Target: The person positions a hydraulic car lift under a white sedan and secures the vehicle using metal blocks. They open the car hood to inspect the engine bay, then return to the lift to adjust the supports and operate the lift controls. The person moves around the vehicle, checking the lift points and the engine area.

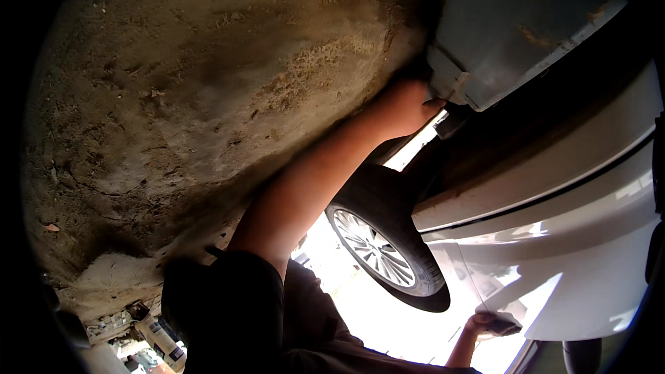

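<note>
My left arm reaches up under a white car. My left hand is curled at the corner of a grey underbody panel. Its thumb shows beside the panel's edge; the other fingers are lost in shadow, so whatever they hold cannot be made out. Low on the right, my right hand is closed on a dark, flattish thing, close to the car's white side. The kind of that thing is too small and dark to tell.
A wheel with a many-spoked silver rim stands beyond my left arm. Rough brown dirt ground fills the left side. A cardboard box and scattered items lie at the lower left. Rust marks the grey panel's edge.
</note>
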`<state>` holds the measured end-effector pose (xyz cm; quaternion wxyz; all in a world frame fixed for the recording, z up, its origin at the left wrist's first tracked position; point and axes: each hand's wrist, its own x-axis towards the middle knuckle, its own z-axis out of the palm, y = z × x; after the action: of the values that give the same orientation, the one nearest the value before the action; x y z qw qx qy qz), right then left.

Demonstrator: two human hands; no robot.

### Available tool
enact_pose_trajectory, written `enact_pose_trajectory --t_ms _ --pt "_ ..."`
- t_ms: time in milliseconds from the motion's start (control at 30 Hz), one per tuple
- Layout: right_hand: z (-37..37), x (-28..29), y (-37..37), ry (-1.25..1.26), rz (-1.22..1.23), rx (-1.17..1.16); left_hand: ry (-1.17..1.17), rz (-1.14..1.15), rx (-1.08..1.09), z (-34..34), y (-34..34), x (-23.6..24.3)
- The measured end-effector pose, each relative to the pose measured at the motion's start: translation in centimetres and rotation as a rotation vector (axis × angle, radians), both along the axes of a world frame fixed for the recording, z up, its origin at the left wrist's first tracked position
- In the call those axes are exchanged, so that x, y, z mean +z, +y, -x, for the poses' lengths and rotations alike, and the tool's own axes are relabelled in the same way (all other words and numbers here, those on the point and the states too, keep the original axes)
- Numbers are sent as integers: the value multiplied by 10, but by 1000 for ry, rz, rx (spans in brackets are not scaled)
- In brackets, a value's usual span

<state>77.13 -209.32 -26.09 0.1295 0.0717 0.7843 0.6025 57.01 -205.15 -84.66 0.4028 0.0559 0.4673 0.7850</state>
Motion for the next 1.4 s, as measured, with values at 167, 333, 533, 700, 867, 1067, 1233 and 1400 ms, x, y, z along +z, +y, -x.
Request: enact_pose_trajectory --t_ms 167,333,533,700,867,1067,1233,1400 --pt "-4 6 7 -50 -66 8 -93 10 -119 3 -6 7" --pt "-2 5 4 -7 -55 28 -63 46 -102 -11 -1 10" --pt "2 -1 8 73 53 40 -167 8 -183 -42 12 4" --pt "13 -24 0 165 158 -7 -145 57 -305 -44 6 5" --pt "12 -24 -1 125 127 22 -176 16 -358 -58 13 7" --pt "19 -20 4 115 138 -7 -229 1 -221 -78 22 3" --pt "20 -26 10 102 134 -21 -188 32 -79 -59 12 9" --pt "28 -22 -2 86 101 -24 -141 78 -258 -22 -7 11"
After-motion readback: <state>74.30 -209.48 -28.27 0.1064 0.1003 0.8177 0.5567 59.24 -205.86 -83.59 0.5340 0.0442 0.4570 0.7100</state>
